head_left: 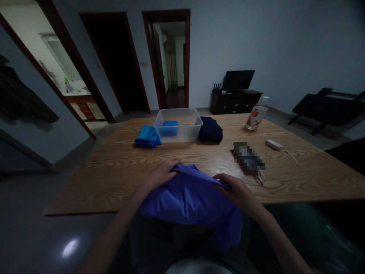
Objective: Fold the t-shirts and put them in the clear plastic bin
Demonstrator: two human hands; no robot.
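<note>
"So, what do the hands have hold of?"

"One purple cloth (188,199), shared between them. The left hand (164,173) pinches its upper edge toward one end, and the right hand (234,186) grasps that edge toward the other, thumb and fingers closed around a fold."

"And where does the cloth lie?"

"Between the two hands and below them, drooping past the near edge of the table (114,163). A loose part dangles under the right hand. What its underside rests on, I can't tell."

"Which step would you call this?"

"Sorting out the edge and stretching it between the hands, I'd judge; the cloth looks crumpled, neither flat nor folded."

"Then what does the next move call for?"

"To my mind, a firm pinch at both ends, an even pull against the creases, and some care for that dangling part, which could bunch up."

"Anything near the grip?"

"Straight beyond it stands a clear plastic bin (188,134) with a blue item (170,128) inside. Just left of the bin sits a bright blue folded cloth (148,137); just right, a dark bundle (210,130). Rightward past the right hand are a pixelated object (247,156), a small white device (274,144) and a bottle (257,115)."
</note>
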